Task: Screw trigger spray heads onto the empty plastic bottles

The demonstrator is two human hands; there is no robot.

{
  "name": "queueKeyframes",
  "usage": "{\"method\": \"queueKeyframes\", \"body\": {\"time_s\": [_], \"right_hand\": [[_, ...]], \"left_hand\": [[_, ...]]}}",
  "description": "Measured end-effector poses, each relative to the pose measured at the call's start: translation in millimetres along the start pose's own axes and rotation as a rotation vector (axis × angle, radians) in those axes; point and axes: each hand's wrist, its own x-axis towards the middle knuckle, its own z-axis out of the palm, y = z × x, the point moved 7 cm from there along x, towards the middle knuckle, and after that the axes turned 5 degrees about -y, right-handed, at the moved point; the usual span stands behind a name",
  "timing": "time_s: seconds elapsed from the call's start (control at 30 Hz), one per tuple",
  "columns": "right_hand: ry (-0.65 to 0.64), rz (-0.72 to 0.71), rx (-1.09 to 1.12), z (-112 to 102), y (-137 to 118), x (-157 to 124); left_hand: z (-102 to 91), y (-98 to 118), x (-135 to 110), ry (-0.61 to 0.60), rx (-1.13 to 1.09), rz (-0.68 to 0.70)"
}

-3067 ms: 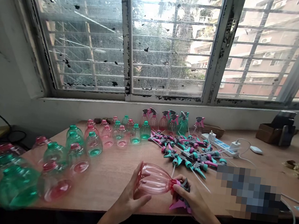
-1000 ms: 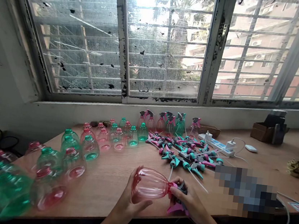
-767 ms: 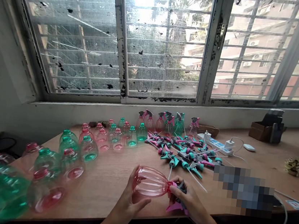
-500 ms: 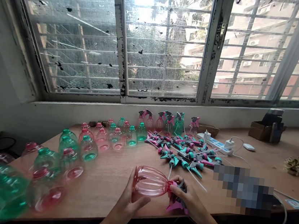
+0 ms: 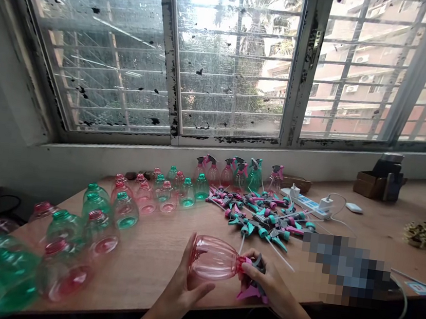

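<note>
A clear pink spray bottle [image 5: 214, 259] lies on its side in the air above the table's front edge, its neck pointing right. My left hand [image 5: 180, 292] holds it by the base, with the thumb along the underside. At the neck, my right hand [image 5: 270, 283] is closed around a grey-and-pink trigger sprayer [image 5: 253, 293]. The sprayer's collar meets the bottle mouth; how far it is screwed on I cannot tell. Beyond my hands lies a pile of loose trigger sprayers [image 5: 268, 215] in pink, teal and grey, with thin white tubes.
Several open pink and green bottles [image 5: 126, 213] stand across the table's left side. Bottles fitted with sprayers [image 5: 240, 176] line the windowsill wall. To the right are a white power strip [image 5: 308, 205], cables, a blurred-out object [image 5: 346, 271] and a small brown box [image 5: 369, 185].
Both hands and the pink bottle stay nearly in place. My left thumb sits slightly farther off the bottle, and the whole view has shifted a little.
</note>
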Motion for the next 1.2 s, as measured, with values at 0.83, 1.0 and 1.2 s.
{"method": "queueKeyframes", "body": {"time_s": [0.83, 1.0, 1.2], "right_hand": [[0.056, -0.017, 0.006, -7.6, 6.3, 6.3], [0.043, -0.009, 0.015, -6.7, 7.7, 5.6], [-0.009, 0.017, -0.029, -2.5, 9.7, 5.2]], "left_hand": [[-0.3, 0.7, 5.4, 0.051, -0.107, -0.061], [-1.9, -9.2, 4.6, 0.058, -0.067, 0.003], [1.6, -8.3, 3.1, 0.013, -0.169, -0.042]]}}
